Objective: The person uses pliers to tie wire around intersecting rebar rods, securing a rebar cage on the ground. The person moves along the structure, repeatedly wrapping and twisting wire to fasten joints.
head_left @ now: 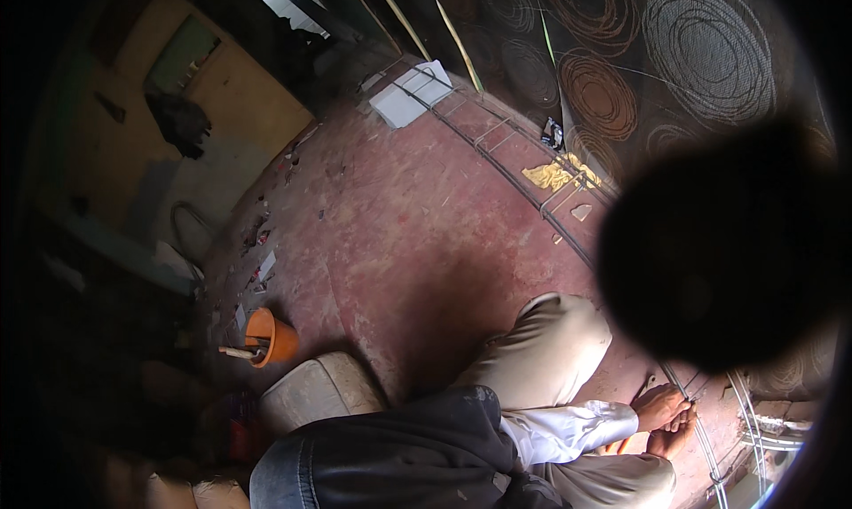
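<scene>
At the lower right, a long cage of steel rods (706,440) runs past my knees. My left hand (660,407), the upper one at the end of a white sleeve (568,429), is closed at a rod, fingertips against it. Just below, my right hand (672,440) is also closed, its fingers meeting the left ones at the same spot. Whatever small thing lies between the right fingers is too small to make out. My beige trouser leg (559,336) is bent beside the hands. The cage's middle stretch is hidden behind a large dark blurred shape (710,260).
The cage's far part (484,149) stretches across the red floor (382,207) to a white sheet (411,96). Yellow crumpled cloth (559,173) lies beside it. At left stand an orange bucket (282,336) and a pale padded block (324,389). Coiled wire patterns (706,47) cover the dark surface behind.
</scene>
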A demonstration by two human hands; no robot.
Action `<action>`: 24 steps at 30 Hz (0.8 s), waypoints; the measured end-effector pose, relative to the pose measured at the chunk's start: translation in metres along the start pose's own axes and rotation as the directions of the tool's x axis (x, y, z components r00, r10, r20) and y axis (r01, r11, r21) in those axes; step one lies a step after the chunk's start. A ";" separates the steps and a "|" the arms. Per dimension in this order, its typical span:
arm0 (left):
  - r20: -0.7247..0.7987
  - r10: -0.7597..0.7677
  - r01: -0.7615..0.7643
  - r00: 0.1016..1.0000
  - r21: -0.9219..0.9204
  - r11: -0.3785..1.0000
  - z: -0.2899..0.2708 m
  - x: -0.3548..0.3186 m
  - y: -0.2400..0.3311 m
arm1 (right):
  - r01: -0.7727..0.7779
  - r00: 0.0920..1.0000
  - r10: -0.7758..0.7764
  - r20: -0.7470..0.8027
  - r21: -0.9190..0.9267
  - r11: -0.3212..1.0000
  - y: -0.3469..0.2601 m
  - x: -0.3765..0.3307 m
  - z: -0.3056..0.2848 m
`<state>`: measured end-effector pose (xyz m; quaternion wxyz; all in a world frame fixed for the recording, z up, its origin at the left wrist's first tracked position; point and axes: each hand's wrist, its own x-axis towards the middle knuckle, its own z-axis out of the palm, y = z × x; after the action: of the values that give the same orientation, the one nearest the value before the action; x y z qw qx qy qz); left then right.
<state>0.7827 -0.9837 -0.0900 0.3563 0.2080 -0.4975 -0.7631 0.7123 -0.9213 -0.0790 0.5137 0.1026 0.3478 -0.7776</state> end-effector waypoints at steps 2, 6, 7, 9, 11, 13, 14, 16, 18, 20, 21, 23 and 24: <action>0.042 -0.051 0.041 0.998 0.209 0.977 0.001 0.004 0.018 | 0.012 0.998 -0.010 0.070 -0.033 0.999 -0.003 -0.002 0.000; 0.045 -0.146 0.101 0.988 0.526 0.845 0.000 0.004 0.050 | 0.025 0.996 -0.021 0.086 -0.042 0.999 -0.006 -0.005 0.001; 0.036 -0.096 0.061 0.995 0.554 0.830 -0.003 0.004 0.042 | 0.032 0.995 -0.027 0.095 -0.052 0.998 -0.003 -0.003 0.002; 0.078 -0.019 -0.019 0.997 0.458 0.889 -0.002 0.007 0.032 | 0.062 0.996 -0.057 0.063 -0.078 0.995 -0.003 -0.001 0.000; 0.041 -0.110 0.082 0.993 0.431 0.899 -0.003 0.004 0.035 | 0.101 0.995 -0.098 0.035 -0.121 0.988 0.000 -0.006 0.007; -0.011 -0.077 0.073 0.997 0.463 0.883 -0.003 0.004 0.036 | 0.111 0.993 -0.116 -0.012 -0.203 0.973 0.000 -0.008 0.015; -0.006 -0.174 0.163 0.985 0.385 0.908 0.001 0.004 0.038 | 0.117 0.989 -0.136 -0.056 -0.257 0.959 -0.005 -0.010 0.012; 0.019 -0.360 0.346 0.933 0.228 0.910 0.005 0.005 0.043 | 0.182 0.956 -0.275 -0.103 -0.530 0.828 -0.016 -0.020 0.010; -0.001 -0.074 0.060 0.997 0.598 0.799 -0.009 -0.001 0.005 | 0.220 0.901 -0.434 0.001 -0.862 0.456 -0.013 -0.034 0.022; 0.010 0.002 -0.009 1.000 0.778 0.628 -0.003 -0.002 0.021 | 0.366 0.723 -0.669 0.173 -0.917 0.158 -0.025 -0.028 0.013; -0.022 -0.038 0.042 0.999 0.751 0.659 -0.002 0.001 0.018 | 0.365 0.736 -0.648 0.197 -0.921 0.134 -0.031 -0.025 0.010; -0.035 -0.030 0.046 0.999 0.759 0.650 -0.003 -0.002 0.021 | 0.348 0.837 -0.487 0.249 -0.930 0.121 -0.043 -0.033 0.052; -0.041 -0.027 0.048 0.999 0.761 0.647 -0.003 -0.003 0.023 | 0.328 0.900 -0.343 0.269 -0.936 0.129 -0.049 -0.030 0.059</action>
<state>0.7945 -0.9892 -0.0709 0.2266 0.3584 -0.7627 -0.4883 0.6948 -0.9264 0.0010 0.2739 -0.3150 0.7701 -0.4825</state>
